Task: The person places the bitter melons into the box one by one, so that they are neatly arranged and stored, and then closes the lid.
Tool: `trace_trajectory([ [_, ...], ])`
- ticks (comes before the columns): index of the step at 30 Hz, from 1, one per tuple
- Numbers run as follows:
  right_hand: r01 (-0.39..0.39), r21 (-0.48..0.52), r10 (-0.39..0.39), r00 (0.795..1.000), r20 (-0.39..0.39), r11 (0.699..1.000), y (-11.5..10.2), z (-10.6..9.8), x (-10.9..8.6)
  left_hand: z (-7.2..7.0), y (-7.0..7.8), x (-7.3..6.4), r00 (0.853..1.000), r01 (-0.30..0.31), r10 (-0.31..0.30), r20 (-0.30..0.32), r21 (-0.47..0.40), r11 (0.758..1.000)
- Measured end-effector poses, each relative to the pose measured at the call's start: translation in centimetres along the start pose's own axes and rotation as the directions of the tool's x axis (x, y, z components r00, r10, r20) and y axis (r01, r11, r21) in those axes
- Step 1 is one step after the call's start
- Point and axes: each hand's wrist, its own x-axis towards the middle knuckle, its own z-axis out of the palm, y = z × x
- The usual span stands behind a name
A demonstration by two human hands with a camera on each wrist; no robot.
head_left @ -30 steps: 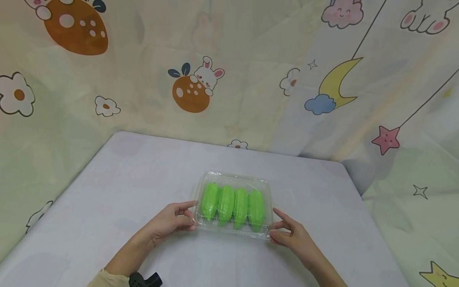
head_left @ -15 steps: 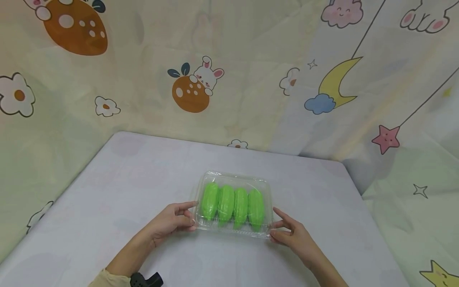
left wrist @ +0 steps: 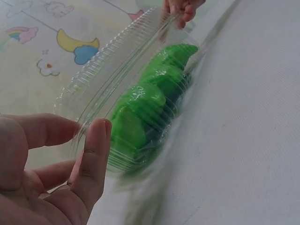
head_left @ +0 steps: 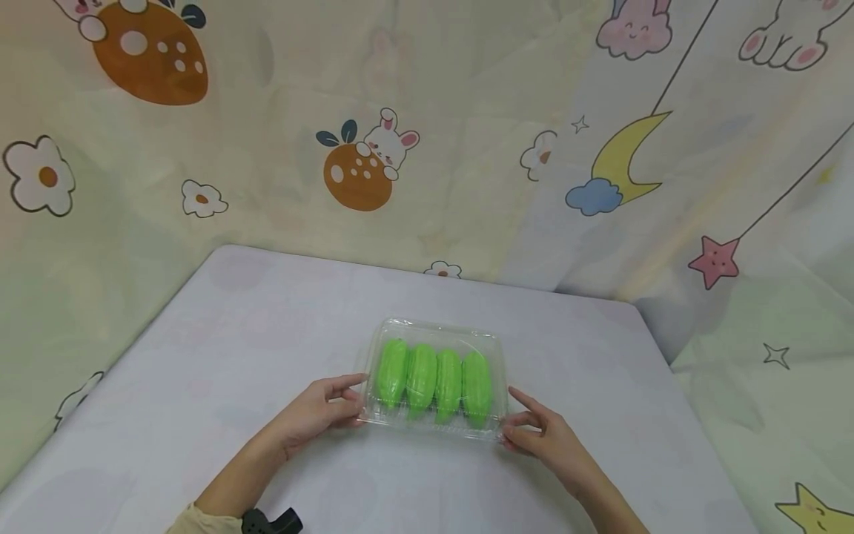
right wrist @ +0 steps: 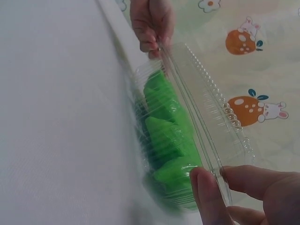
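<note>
A clear plastic clamshell box (head_left: 440, 332) sits low over the table's middle, its lid closed. Inside, several long, curved, bright green pieces (head_left: 422, 378) lie side by side, with blunt ridges along them. My left hand (head_left: 310, 415) pinches the box's rim at the near left corner. At the near right corner my right hand (head_left: 550, 445) pinches the rim too, index finger stretched along the side. In the left wrist view, the thumb and a finger of the left hand (left wrist: 61, 178) close on the rim; the right wrist view shows the right hand (right wrist: 243, 192) likewise.
The box is over a white-covered table (head_left: 267, 319). Behind it and at the sides hangs a cloth backdrop (head_left: 467, 148) printed with rabbits, flowers, a moon and stars. A black wrist device (head_left: 272, 521) shows at the left forearm.
The near edge of the box has risen very slightly in the head view. Both hands keep their grip on the rim. The head view has shifted a little.
</note>
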Motion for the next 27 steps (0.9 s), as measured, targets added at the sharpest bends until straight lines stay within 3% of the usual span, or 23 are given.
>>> trace_trajectory([
  [8,0.003,0.005,-0.003,1.0,0.008,1.0,-0.1,-0.2,0.2,0.2,-0.1,0.2,1.0,-0.007,0.008,-0.022,0.025,1.0],
  [12,-0.001,-0.015,0.002,1.0,0.008,1.0,-0.1,-0.4,0.3,0.2,-0.2,0.4,0.996,-0.024,0.034,-0.077,0.135,0.991],
  [15,-0.004,-0.043,0.004,1.0,0.005,0.999,-0.1,-0.6,0.4,0.4,-0.2,0.6,0.989,-0.03,0.065,-0.136,0.248,0.968],
  [17,0.003,-0.075,-0.003,1.0,-0.001,0.997,0.0,-0.8,0.5,0.5,-0.3,0.8,0.98,-0.036,0.097,-0.171,0.328,0.944],
  [23,0.06,-0.189,-0.07,0.996,-0.047,0.98,0.3,-1.1,1.2,0.9,-0.6,1.2,0.94,-0.072,0.243,-0.241,0.555,0.828],
  [27,0.105,-0.316,-0.143,0.985,-0.099,0.943,0.6,-1.1,1.7,0.9,-0.5,1.5,0.919,-0.09,0.31,-0.242,0.639,0.764],
])
